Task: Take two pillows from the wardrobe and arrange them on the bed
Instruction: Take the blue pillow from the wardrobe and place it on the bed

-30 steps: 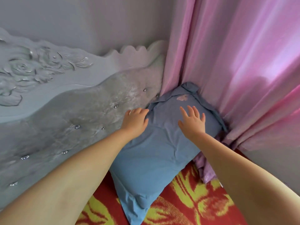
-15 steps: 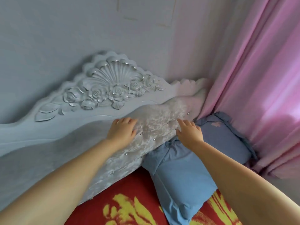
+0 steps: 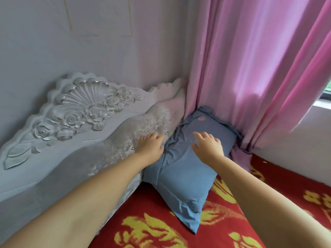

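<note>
A blue pillow (image 3: pixel 180 176) leans in the bed's far right corner, its top against the headboard (image 3: pixel 75 126) and the pink curtain (image 3: pixel 250 72). It rests on the red bed cover with yellow flowers (image 3: pixel 157 219). My left hand (image 3: pixel 150 144) lies at the pillow's left top edge where it meets the padded headboard, fingers bent on the crumpled cloth; whether it grips the cloth I cannot tell. My right hand (image 3: pixel 208 147) is over the pillow's upper face, fingers spread, holding nothing. Only one pillow is in view.
The carved grey headboard with shell and roses runs along the left. A grey wall (image 3: pixel 89 42) rises behind it. The curtain hangs to the bed at the right, bunched beside the pillow, with a window edge (image 3: pixel 324 102) at far right.
My view has swung back to the right and pulled away. Both hands have shifted right along the headboard onto the pillow's top, which now looks more crumpled at its left edge.
</note>
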The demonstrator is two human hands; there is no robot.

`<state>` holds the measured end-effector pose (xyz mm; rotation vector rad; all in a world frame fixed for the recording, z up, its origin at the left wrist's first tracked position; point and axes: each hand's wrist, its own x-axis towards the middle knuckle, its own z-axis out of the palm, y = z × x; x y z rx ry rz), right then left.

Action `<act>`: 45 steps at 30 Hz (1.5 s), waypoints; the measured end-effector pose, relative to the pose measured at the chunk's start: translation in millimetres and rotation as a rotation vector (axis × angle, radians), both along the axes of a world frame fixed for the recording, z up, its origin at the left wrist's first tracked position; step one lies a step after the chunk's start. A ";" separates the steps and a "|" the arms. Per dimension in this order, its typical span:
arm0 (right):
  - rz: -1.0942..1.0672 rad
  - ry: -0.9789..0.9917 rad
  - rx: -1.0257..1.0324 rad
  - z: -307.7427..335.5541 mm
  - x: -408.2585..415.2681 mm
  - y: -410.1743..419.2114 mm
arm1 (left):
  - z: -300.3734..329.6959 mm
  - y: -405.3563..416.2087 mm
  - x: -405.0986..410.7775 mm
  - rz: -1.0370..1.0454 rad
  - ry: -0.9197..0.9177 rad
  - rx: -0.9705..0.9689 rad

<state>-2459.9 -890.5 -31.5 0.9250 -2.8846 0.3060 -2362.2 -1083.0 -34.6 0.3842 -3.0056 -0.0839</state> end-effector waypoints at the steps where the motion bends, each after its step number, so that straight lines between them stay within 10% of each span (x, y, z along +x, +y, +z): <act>1: -0.018 0.004 0.001 0.8 -0.5 19.8 | 1.5 16.4 -6.0 -0.007 0.004 0.000; 17: -0.225 0.013 0.110 10.5 -34.5 344.7 | 9.3 362.5 -81.9 -0.255 -0.018 -0.057; 34: -0.146 -0.025 0.207 -1.8 64.0 150.8 | 5.0 140.9 35.0 -0.105 0.100 0.032; 45: -0.471 0.005 0.230 25.9 89.1 258.4 | 23.9 221.6 11.3 -0.388 0.091 0.077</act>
